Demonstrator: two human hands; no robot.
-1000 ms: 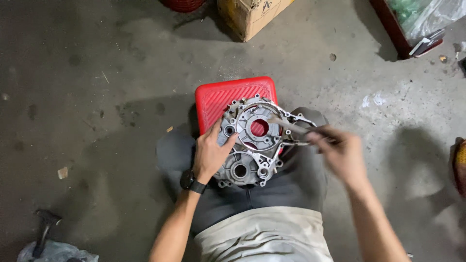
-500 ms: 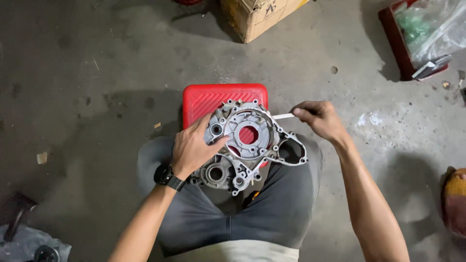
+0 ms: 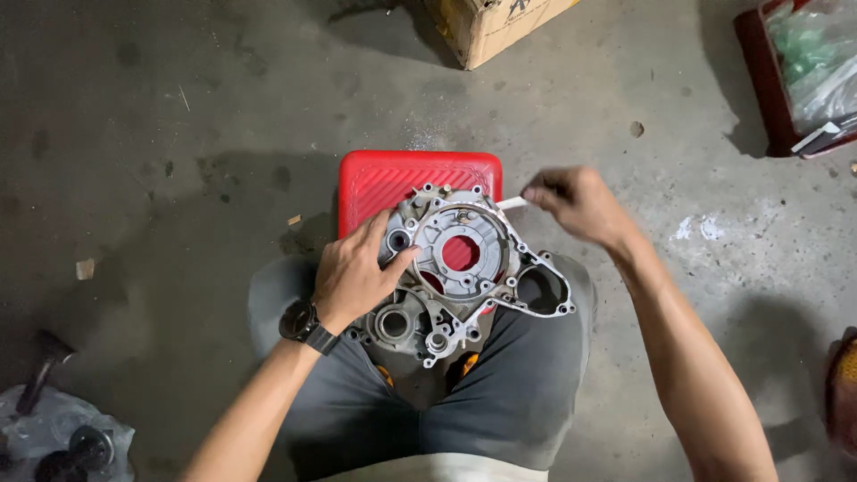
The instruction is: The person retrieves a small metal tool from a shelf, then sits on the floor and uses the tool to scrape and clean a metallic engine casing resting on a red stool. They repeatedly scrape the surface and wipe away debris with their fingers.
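A grey cast-metal engine case (image 3: 464, 272) with a round opening rests on a red plastic stool (image 3: 393, 178) and on my legs. My left hand (image 3: 357, 272), with a black wristwatch, lies flat on the case's left side and steadies it. My right hand (image 3: 580, 203) is at the case's upper right edge, pinching a thin white strip (image 3: 512, 203) whose end touches the rim.
A cardboard box (image 3: 495, 27) stands on the concrete floor at the top. A red tray (image 3: 768, 98) with plastic bags is at the top right. A hammer handle (image 3: 40, 366) and dark parts on plastic lie at the bottom left.
My right hand moved from the case's right side up to its upper right edge with the white strip. My left hand stayed on the case.
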